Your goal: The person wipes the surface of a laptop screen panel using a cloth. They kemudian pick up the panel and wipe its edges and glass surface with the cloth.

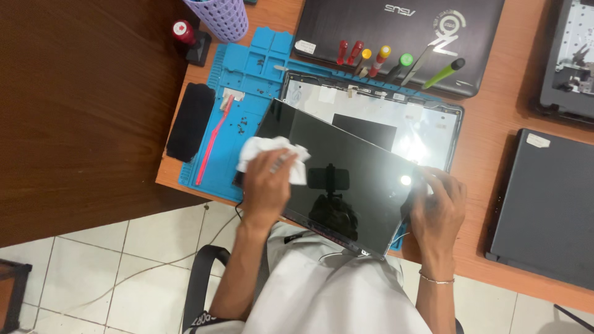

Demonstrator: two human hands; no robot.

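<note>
Left hand (267, 185) is closed around a white cloth (272, 156), pressing it on the tilted laptop screen panel (346, 179); right hand (438, 204) grips the right edge, steadying it over the blue mat (247, 80).

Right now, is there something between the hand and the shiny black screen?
Yes. A crumpled white cloth lies under the left hand, pressed on the black screen panel. The right hand grips the panel's edge directly, nothing between.

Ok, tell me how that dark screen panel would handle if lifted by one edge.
The screen panel looks thin and flat, so probably light but apt to flex or crack. Its glossy face mirrors the room, so likely slippery. The right hand grips one corner while the left hand presses a white cloth on it, suggesting it needs steadying.
</note>
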